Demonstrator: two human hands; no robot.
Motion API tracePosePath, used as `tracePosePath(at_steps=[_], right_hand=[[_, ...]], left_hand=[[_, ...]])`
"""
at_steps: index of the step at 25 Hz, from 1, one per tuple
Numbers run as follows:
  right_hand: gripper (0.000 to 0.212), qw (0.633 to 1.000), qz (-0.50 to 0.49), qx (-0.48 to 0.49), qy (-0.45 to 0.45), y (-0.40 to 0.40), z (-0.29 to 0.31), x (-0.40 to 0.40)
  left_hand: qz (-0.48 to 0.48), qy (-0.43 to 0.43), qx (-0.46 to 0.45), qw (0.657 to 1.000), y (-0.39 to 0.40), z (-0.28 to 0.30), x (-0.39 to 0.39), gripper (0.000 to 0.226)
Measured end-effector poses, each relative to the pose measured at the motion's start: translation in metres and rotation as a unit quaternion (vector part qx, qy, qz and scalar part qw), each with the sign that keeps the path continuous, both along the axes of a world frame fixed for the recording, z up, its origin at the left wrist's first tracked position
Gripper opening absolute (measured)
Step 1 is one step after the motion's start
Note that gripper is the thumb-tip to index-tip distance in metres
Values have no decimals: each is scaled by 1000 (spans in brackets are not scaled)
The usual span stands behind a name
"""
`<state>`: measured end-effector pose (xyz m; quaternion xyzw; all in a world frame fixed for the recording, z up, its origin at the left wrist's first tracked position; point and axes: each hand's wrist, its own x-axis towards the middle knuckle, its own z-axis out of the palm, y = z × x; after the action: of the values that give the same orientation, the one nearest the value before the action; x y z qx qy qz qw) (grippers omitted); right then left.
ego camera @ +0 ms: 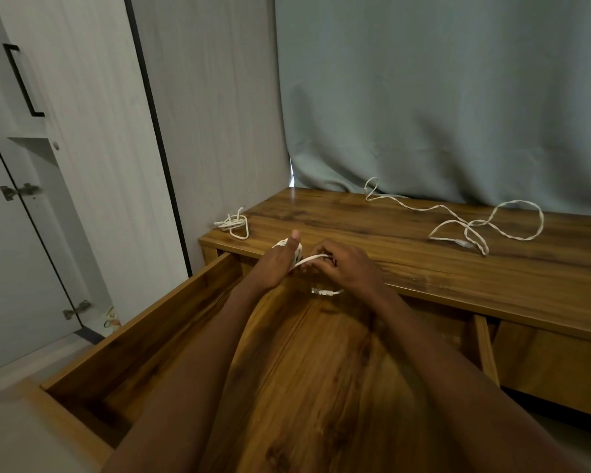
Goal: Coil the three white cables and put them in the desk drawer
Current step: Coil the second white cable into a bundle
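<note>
Cable (pixel 313 258) gripped by both hands' fingers, left (pixel 280 264) and right (pixel 350 269), above the open drawer (pixel 144 339).

A room in a home is shown — a wooden desk (pixel 423 254) is placed against a grey-green curtain (pixel 440 97), and left of the desk a pale wardrobe (pixel 82 131) with a black handle is seen.
</note>
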<state>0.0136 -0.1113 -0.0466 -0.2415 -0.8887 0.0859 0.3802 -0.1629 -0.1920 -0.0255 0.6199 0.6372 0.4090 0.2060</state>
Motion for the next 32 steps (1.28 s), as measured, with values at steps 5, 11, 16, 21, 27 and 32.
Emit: tracePosePath(at_steps=[5,11,16,21,27,32], right_hand=[[9,997,-46,-10,57,11,7,14],[17,993,-54,-99,20,16,6,22],[8,956,27,-231,180,4,8,9],[51,936,2,-314,157,-3,19,-4],[37,955,-44,-292,8,3,21,1],[29,961,-46,-274,-6,5,25,6]], left_hand=[[-67,185,29,980,5,-10,-4,42],[3,375,247,894,14,-24,-7,22],[-12,403,250,880,24,-38,-12,30],[-82,417,276,862,28,-39,0,32],[-140,454,265,839,32,-43,17,44],[-128,481,325,804,28,-44,20,38]])
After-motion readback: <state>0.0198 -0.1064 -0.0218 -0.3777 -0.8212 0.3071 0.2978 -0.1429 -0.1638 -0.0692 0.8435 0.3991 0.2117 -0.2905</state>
